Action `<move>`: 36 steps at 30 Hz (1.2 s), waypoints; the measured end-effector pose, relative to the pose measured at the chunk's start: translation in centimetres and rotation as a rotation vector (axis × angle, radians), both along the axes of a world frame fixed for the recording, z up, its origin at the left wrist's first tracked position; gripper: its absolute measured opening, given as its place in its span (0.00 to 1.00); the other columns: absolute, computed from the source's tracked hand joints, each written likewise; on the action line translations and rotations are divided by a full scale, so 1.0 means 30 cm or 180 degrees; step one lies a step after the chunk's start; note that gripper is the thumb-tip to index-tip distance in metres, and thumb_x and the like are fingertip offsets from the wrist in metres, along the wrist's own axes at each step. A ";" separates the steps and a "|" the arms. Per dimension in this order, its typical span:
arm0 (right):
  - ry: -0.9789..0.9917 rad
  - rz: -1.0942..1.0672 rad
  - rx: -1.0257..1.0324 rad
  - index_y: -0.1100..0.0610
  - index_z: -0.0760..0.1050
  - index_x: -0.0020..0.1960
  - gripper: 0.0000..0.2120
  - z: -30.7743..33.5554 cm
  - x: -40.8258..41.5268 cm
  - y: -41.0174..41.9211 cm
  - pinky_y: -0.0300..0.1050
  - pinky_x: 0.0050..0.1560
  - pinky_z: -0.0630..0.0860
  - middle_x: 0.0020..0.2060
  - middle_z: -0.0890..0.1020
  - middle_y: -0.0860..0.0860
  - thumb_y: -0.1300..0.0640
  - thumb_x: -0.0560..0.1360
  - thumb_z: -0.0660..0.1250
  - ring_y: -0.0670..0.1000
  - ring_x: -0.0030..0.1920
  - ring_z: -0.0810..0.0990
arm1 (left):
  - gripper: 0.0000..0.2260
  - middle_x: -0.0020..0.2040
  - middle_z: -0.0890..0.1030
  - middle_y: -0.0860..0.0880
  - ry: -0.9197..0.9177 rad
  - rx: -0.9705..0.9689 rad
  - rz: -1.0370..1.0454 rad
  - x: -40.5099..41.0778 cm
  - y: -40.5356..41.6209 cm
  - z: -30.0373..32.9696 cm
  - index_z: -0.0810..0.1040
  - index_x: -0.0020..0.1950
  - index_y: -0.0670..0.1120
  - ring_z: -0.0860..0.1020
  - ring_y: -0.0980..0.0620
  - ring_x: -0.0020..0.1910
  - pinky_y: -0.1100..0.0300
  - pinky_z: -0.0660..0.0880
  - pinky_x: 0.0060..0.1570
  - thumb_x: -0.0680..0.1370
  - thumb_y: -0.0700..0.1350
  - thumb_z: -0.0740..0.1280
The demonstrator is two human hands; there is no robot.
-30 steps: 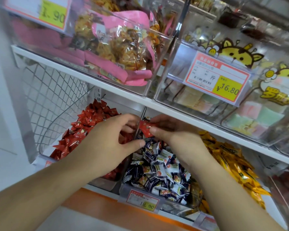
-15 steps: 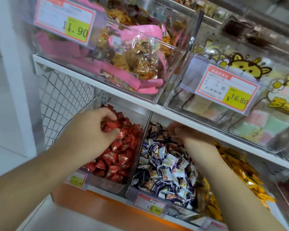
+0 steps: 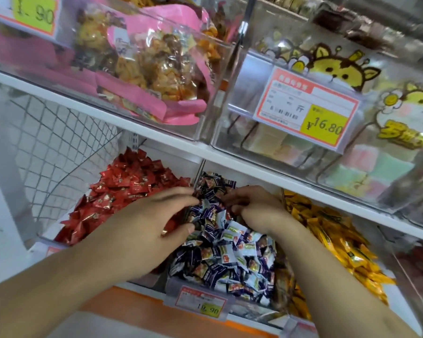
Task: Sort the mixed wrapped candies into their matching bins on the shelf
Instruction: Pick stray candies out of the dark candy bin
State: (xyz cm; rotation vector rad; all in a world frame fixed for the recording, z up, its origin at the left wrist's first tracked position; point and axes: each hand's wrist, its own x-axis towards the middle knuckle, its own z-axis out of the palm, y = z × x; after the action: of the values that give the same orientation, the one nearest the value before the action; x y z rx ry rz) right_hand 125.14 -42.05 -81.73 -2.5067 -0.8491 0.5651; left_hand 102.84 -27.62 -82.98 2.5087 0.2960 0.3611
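Three clear bins sit side by side on the lower shelf. The left one holds red wrapped candies (image 3: pixel 122 191), the middle one purple-and-white wrapped candies (image 3: pixel 230 259), the right one yellow wrapped candies (image 3: pixel 340 240). My left hand (image 3: pixel 156 215) reaches across the red bin's near corner, fingers spread, tips touching the purple-and-white pile; I see nothing in it. My right hand (image 3: pixel 254 211) lies on the same pile with its fingers curled down among the wrappers. Whether it grips a candy is hidden.
The white upper shelf edge (image 3: pixel 254 172) hangs close above both hands. It carries clear bins of pink-bagged snacks (image 3: pixel 144 57) and pastel sweets behind a 16.80 tag (image 3: pixel 308 111). A wire mesh panel (image 3: pixel 54 142) closes the left side. A price tag (image 3: pixel 200 304) fronts the middle bin.
My left hand has left the red pile, where it held a red candy, and come right to the middle bin with nothing visible in it. My right hand stayed in the middle bin.
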 end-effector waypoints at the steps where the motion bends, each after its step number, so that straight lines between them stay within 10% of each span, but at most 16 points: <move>1: 0.0062 -0.0003 0.0050 0.43 0.83 0.55 0.18 -0.003 0.003 -0.004 0.45 0.42 0.81 0.50 0.85 0.41 0.65 0.80 0.65 0.49 0.50 0.84 | 0.23 0.75 0.54 0.78 -0.0018 0.0016 -0.0001 0.001 0.001 -0.001 0.64 0.76 0.68 0.59 0.74 0.73 0.76 0.53 0.66 0.81 0.63 0.60; 17: 0.0160 -0.0417 0.0626 0.50 0.83 0.49 0.13 0.035 -0.022 -0.039 0.38 0.34 0.76 0.41 0.86 0.47 0.65 0.79 0.64 0.46 0.36 0.80 | 0.22 0.74 0.56 0.79 -0.0119 0.0073 0.0004 0.000 -0.006 -0.011 0.66 0.75 0.68 0.57 0.79 0.70 0.77 0.51 0.67 0.80 0.63 0.61; 20: -0.0092 -0.0203 0.0384 0.49 0.83 0.55 0.08 0.064 -0.036 -0.057 0.52 0.54 0.82 0.47 0.86 0.49 0.53 0.79 0.66 0.52 0.48 0.85 | 0.21 0.74 0.62 0.75 -0.0239 0.0007 0.0026 0.003 -0.005 0.000 0.68 0.75 0.66 0.58 0.83 0.65 0.84 0.52 0.61 0.81 0.62 0.63; 25: 0.0580 -0.0123 0.1337 0.50 0.84 0.51 0.06 0.104 -0.113 -0.063 0.35 0.46 0.78 0.43 0.86 0.45 0.59 0.79 0.71 0.44 0.44 0.84 | 0.24 0.67 0.67 0.74 -0.0469 -0.0180 0.0300 -0.010 -0.018 0.040 0.69 0.74 0.67 0.69 0.72 0.62 0.80 0.63 0.53 0.78 0.62 0.67; 28: 0.0548 0.0006 0.1315 0.45 0.84 0.52 0.12 0.098 -0.176 -0.030 0.50 0.58 0.80 0.48 0.87 0.45 0.43 0.70 0.78 0.49 0.51 0.85 | 0.28 0.64 0.72 0.72 -0.0634 -0.0632 0.0402 -0.022 -0.017 0.068 0.69 0.73 0.67 0.75 0.69 0.61 0.76 0.68 0.54 0.74 0.62 0.73; 32: 0.0943 0.0235 0.1984 0.56 0.85 0.51 0.07 0.122 -0.268 0.022 0.50 0.57 0.82 0.47 0.87 0.53 0.66 0.76 0.74 0.54 0.50 0.86 | 0.18 0.49 0.84 0.64 -0.0675 -0.1046 0.0537 -0.041 0.001 0.090 0.79 0.59 0.68 0.81 0.68 0.51 0.64 0.78 0.56 0.73 0.56 0.78; 36: 0.0699 -0.0088 0.1630 0.46 0.84 0.55 0.15 0.132 -0.210 0.002 0.58 0.64 0.79 0.52 0.87 0.49 0.42 0.72 0.73 0.55 0.56 0.85 | 0.13 0.43 0.82 0.63 -0.0643 -0.0725 0.0982 -0.064 0.060 0.096 0.80 0.56 0.64 0.80 0.68 0.43 0.72 0.73 0.44 0.74 0.55 0.77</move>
State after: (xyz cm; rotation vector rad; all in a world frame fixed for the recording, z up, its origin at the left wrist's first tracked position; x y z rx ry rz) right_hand 118.83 -41.99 -77.79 -1.9510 -0.7597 0.5229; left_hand 100.93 -25.83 -80.10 2.1833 0.6091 0.6599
